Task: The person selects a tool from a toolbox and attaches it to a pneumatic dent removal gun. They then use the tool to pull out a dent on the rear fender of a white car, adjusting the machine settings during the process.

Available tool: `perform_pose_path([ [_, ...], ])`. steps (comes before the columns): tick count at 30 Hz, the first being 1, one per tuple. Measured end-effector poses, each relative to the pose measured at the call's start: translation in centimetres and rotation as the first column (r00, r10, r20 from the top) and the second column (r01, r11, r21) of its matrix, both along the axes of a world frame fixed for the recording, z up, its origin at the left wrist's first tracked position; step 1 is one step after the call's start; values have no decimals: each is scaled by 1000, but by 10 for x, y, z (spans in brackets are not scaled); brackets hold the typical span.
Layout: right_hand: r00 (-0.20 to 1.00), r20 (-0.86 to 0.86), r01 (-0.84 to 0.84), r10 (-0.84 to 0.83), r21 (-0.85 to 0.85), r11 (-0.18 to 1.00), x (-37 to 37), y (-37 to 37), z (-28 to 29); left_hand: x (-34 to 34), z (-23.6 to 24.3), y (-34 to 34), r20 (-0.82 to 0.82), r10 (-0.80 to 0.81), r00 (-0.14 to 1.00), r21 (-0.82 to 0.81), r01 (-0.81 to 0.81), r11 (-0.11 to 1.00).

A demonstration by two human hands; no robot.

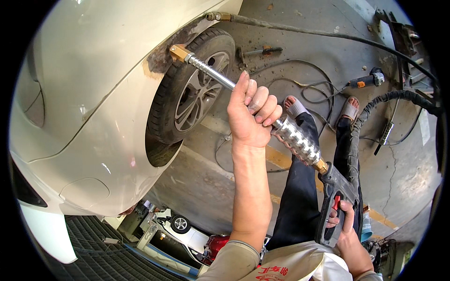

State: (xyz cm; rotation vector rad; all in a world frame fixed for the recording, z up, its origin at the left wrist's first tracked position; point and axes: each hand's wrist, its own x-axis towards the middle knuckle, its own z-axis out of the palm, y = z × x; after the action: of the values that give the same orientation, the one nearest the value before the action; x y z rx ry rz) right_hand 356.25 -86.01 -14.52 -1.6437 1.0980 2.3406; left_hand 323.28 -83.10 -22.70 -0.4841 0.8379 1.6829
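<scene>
A slide-hammer dent puller (300,140) runs diagonally from the car to my body. My left hand (253,110) is closed around its steel rod, right at the front end of the ridged metal weight. Farther back, my right hand (342,218) grips the black pistol handle (329,208), fingers by the red trigger (336,202). The copper-coloured tip (179,53) meets the edge of the wheel arch, where the paint is stripped to dark, rough metal (161,57). Behind the rod sits the car's wheel (194,89) in the cream body panel (93,93).
A black cable (328,33) ends in a brass-coloured fitting (219,17) at the arch. Another thick cable (370,105) leads to the handle. On the floor lie a hammer (262,51), an angle grinder (368,79) and looped cords (323,75). My sandalled feet (295,107) stand nearby.
</scene>
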Motion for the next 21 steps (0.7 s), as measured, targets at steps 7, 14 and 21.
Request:
perform_pose_path([
  [7, 997, -77, 24, -25, -9, 1000, 8, -6, 4, 0, 6, 2, 11, 9, 1000, 11, -9, 1000],
  [14, 997, -49, -54, 52, -30, 998, 4, -8, 12, 25, 5, -3, -193, 7, 981, -90, -25, 996],
  [21, 999, -33, 6, -7, -30, 1000, 9, -6, 7, 0, -3, 0, -282, -113, 953, -137, 76, 988],
])
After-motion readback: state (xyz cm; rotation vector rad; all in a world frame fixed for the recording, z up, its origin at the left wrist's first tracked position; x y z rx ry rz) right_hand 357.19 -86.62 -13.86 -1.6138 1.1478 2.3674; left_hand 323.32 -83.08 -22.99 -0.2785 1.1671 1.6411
